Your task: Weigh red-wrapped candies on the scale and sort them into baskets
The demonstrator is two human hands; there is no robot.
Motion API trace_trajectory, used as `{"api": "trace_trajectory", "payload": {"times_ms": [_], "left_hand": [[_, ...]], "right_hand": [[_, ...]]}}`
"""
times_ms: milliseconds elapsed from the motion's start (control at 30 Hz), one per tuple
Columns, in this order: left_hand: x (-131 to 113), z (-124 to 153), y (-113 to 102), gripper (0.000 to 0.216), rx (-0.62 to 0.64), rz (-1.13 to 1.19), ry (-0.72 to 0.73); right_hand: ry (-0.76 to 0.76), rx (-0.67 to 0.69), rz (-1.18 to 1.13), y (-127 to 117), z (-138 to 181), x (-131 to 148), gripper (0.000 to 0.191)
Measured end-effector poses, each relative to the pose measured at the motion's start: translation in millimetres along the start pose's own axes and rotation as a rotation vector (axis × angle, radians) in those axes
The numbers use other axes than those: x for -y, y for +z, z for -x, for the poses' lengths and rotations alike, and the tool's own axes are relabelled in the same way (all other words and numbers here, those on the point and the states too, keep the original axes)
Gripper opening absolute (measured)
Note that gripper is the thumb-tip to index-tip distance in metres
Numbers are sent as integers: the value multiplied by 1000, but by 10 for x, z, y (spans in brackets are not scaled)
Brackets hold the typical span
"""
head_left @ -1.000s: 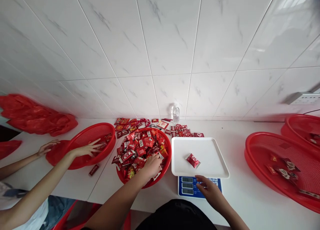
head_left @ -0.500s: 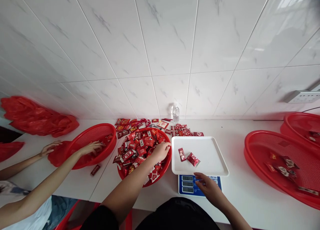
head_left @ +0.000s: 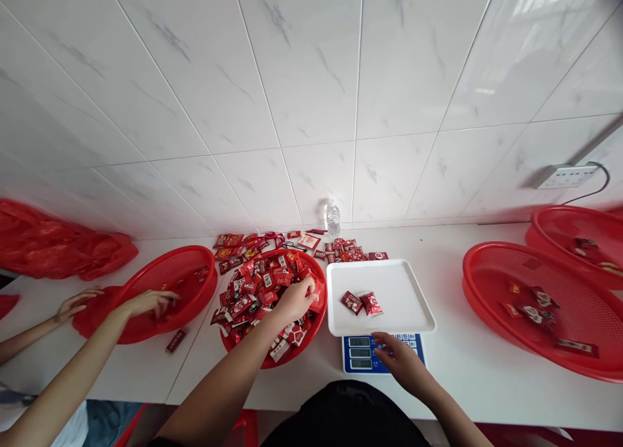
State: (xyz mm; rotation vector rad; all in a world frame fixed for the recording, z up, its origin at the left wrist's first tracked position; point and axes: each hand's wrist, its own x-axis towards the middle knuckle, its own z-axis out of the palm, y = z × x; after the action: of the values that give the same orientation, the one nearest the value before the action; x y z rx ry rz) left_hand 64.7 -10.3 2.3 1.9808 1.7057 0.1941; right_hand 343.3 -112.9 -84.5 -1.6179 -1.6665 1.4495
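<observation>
Head view: two glossy red candies [head_left: 362,302] on tray [head_left: 409,285].

Left hand [head_left: 296,299] in candy basket [head_left: 292,359]; right hand [head_left: 402,362] on scale [head_left: 363,356].

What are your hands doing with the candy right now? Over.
Left hand down in the candy basket, grip hidden. Right hand open on the scale front. Two candies on the white tray. Co-worker's hands at the next basket, clear of mine.

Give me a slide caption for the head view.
Left hand in candy basket, right hand at scale.
</observation>
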Motion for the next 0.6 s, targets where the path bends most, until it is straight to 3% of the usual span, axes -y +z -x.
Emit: {"api": "trace_trajectory", "payload": {"times_ms": [133,367,500,600], "left_hand": [[-230,-21,146,14,78,162,132],[-401,-51,763,14,190,-130,251],[-488,-146,934,25,196,-167,278],[-526,-225,974,36,192,-45,263]], "right_hand": [[-43,-14,46,-8,-52,52,39],[-232,-228,435,-12,-238,39,40],[-247,-169,616,36,-548,16,51],[-240,-129,680,34,-766,49,57]]}}
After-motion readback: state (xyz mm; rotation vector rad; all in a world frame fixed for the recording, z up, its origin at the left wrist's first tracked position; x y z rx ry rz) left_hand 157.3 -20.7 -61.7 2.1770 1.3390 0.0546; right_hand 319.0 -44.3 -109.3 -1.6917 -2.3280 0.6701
